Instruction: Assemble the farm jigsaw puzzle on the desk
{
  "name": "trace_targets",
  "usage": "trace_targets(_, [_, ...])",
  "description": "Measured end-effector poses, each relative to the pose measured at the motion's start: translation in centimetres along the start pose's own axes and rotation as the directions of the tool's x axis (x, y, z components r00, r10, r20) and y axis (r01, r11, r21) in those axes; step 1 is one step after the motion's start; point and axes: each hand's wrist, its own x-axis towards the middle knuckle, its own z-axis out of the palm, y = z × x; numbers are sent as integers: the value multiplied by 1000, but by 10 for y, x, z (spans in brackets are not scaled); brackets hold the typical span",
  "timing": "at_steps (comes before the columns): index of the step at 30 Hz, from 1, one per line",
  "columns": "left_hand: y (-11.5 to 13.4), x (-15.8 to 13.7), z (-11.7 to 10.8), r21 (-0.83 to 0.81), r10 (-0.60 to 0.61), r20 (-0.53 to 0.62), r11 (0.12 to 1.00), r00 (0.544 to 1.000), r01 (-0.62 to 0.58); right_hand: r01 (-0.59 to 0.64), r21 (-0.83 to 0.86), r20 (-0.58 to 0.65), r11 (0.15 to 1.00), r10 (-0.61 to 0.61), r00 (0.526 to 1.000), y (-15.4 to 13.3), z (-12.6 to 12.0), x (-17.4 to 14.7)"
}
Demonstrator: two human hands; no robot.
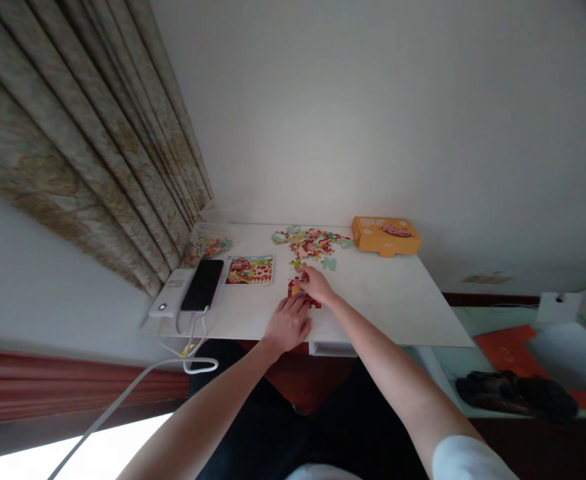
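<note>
A small joined section of jigsaw puzzle (291,288), mostly red, lies on the white table near its front edge. My left hand (287,323) rests flat along the near side of that section, fingers stretched out and touching it. Over its far right side my right hand (316,285) is bent down with thumb and fingertips pinched together on a puzzle piece, largely hidden by the fingers. Just beyond lie many loose colourful puzzle pieces (315,245) in a heap. One pale green piece (329,264) sits apart on the right. A printed reference picture card (249,270) lies to the left.
At the back right stands an orange puzzle box (387,236). A black phone (203,285) with a white cable (137,383) lies at the left, beside a white box (171,293) and a clear bag of pieces (207,247). A curtain (97,120) hangs at the left.
</note>
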Motion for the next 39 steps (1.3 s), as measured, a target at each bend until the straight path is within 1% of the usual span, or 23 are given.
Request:
trace_targets(3, [0,0,0,23,-24,4,999,1000,24,16,117,-105,993,-3,994,8,-7,-17])
trace_targets(5, [-2,-1,2,40,-45,-11,998,999,46,33,130,-159,991,-12,987,17,-17,-35])
trace_targets(7, [-4,-1,5,51,-67,-23,996,997,68,50,91,-188,995,-32,982,28,-29,-56])
trace_targets(9, [-7,-1,9,49,-83,-23,995,996,84,48,15,-210,999,-43,977,36,-41,-76])
trace_targets(12, [-11,-1,15,35,-93,-7,995,996,93,53,-109,-231,993,-77,970,42,-51,-97])
trace_targets(14, [-12,-1,19,36,-94,3,995,996,94,58,-161,-247,985,-97,964,42,-53,-103])
trace_targets(18, [-13,0,20,60,-89,13,994,996,88,61,-225,-257,972,-120,959,37,-49,-103])
trace_targets(21, [-19,5,16,67,-63,2,996,998,63,62,-216,-259,975,-119,958,37,-47,-102])
trace_targets(23, [-28,11,11,52,-9,-14,999,1000,9,49,-175,-286,983,-99,953,41,-47,-101])
trace_targets(26, [-42,21,5,-6,116,-39,993,992,-117,-4,-118,-334,993,-36,942,50,-51,-91])
trace_targets(28, [-48,26,4,-41,158,-51,986,986,-160,-55,-113,-346,992,13,938,55,-54,-78])
trace_targets(32, [-50,29,5,-57,170,-35,984,985,-171,-166,-145,-369,975,102,924,56,-60,-33])
trace_targets(36, [-47,29,5,-69,157,-44,985,987,-160,-182,-199,-356,963,102,929,47,-62,16])
trace_targets(39, [-46,28,4,-80,157,-43,984,987,-160,-263,-264,-367,928,156,917,44,-63,43])
